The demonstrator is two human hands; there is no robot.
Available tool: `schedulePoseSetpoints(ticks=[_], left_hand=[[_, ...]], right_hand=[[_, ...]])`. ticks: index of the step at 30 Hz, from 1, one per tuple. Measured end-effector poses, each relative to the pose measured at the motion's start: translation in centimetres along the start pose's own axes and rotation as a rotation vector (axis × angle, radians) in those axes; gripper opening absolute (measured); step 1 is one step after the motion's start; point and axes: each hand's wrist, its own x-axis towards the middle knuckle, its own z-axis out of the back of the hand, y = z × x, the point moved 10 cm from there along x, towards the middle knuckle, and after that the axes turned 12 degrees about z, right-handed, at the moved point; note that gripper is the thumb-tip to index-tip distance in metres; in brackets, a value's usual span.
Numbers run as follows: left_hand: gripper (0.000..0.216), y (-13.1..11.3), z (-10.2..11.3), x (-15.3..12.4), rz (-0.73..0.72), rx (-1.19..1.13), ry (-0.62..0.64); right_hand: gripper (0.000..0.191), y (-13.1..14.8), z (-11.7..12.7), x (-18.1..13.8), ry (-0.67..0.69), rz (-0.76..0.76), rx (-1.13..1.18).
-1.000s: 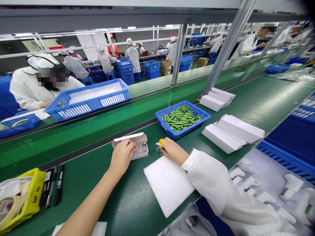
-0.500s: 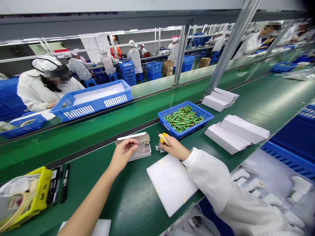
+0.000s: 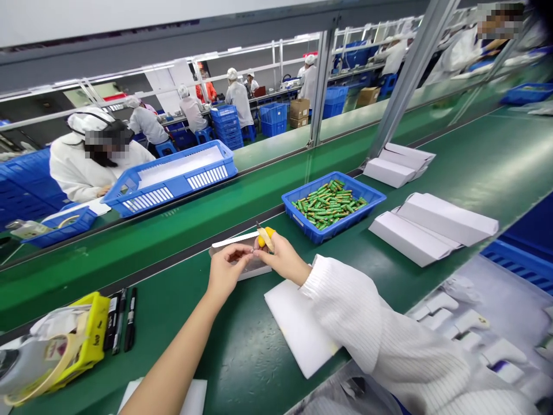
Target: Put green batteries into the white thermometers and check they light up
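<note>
My right hand is closed round a yellow-handled tool with a thin dark tip pointing up; a tan strip lies along it. Its fingertips meet those of my left hand, whose thumb and index finger pinch something too small to make out. Both hands are over an opened white box, and they hide most of its inside. Under my right forearm lies a white foam sheet on the green bench. Beyond my right hand, a blue tray holds many green cylinders that look like batteries.
Folded white cartons lie at the right, with more cartons behind. A yellow basket and black pens are at the left. A metal post rises at the bench's back. Across the belt, a person works beside a blue crate.
My right hand has moved left with the yellow-handled tool, from beside the box to my left hand's fingertips. The whole view has also shifted slightly.
</note>
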Motion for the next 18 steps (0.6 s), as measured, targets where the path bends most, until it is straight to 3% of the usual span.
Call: schedulePoseSetpoints(ticks=[4, 9, 13, 18], left_hand=[[0.012, 0.2, -0.1, 0.1, -0.014, 0.244, 0.004], [0.02, -0.8, -1.9, -0.3, -0.118, 0.563, 0.091], [0.024, -1.2, -3.4, -0.7, -0.148, 0.715, 0.145], [0.024, -1.9, -4.2, -0.9, -0.135, 0.788, 0.115]], right_hand=[[0.008, 0.0, 2.0, -0.1, -0.086, 0.033, -0.011], [0.009, -1.5, 4.9, -0.3, -0.256, 0.012, 0.005], [0.009, -2.1, 5.3, -0.4, -0.259, 0.0, 0.0], [0.005, -1.7, 5.0, -0.5, -0.24, 0.008, -0.024]])
